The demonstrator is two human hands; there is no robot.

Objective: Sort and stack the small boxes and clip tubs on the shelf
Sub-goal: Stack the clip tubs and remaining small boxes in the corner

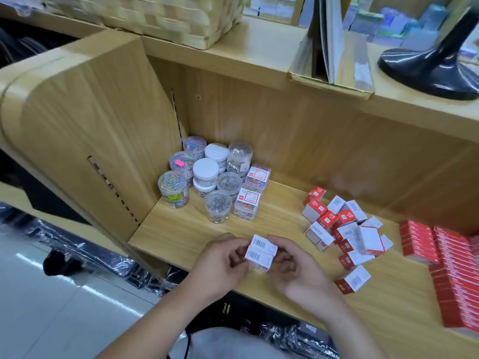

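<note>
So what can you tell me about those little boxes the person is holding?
The two small boxes look like cardboard, white with barcode labels, with a bit of red at a lower corner. They are pressed together as a pair, slightly tilted, above the front of the wooden shelf. The left hand pinches them from one side, the right hand from the other.

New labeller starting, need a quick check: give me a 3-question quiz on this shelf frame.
1. True or false: the left hand holds nothing.
2. Where on the shelf do the tubs stand? A: back left corner. B: front right edge. C: middle front.
3. Fill in: the loose pile lies to the ___ of the held boxes.
Key: 1 false; 2 A; 3 right.
</note>
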